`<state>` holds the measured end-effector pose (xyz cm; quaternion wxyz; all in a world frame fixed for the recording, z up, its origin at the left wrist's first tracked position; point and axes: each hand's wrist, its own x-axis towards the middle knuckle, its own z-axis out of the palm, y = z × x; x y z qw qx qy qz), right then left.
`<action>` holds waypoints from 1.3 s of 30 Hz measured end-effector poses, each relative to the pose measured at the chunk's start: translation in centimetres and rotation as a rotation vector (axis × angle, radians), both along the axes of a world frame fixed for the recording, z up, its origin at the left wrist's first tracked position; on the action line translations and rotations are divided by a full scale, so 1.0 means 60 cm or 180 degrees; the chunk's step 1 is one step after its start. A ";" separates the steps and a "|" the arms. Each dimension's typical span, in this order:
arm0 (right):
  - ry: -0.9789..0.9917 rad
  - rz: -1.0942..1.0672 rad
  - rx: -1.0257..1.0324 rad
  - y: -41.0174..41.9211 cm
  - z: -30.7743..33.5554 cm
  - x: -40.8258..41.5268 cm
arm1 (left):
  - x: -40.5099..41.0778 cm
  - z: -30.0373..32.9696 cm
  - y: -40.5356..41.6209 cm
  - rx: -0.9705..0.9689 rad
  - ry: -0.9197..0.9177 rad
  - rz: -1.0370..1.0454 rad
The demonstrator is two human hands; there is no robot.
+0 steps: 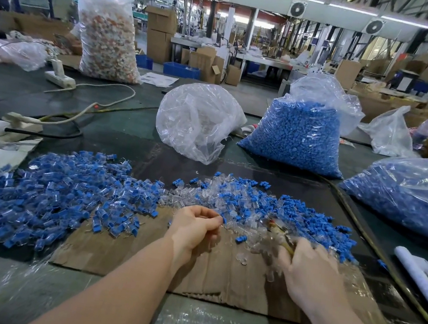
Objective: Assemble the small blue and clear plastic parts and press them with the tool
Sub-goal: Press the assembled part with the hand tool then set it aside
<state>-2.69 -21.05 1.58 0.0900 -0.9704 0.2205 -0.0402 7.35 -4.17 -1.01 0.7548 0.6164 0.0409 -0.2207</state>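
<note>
Bare forearms reach over a cardboard sheet [137, 261] as the left hand [195, 225] pinches a small blue part [224, 220] at its fingertips. Just right of that pinch, the right hand [307, 273], blurred, curls round a yellowish tool [284, 234] among loose clear parts [254, 240]. Such pieces look light, stiff and slippery, best nipped by their sides. What the tool's tip touches is unclear.

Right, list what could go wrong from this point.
1. The left hand pinches a small blue part only at the fingertips; it may slip into the unsorted pile.
2. The right hand, blurred, grips the tool among loose clear parts and may scatter them.
3. The finished pile lies close by; pieces may mix.
</note>
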 end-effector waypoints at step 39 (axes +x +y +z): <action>0.0505 0.1201 0.1528 0.074 0.062 0.019 | 0.014 0.016 -0.003 -0.0075 0.0089 0.0696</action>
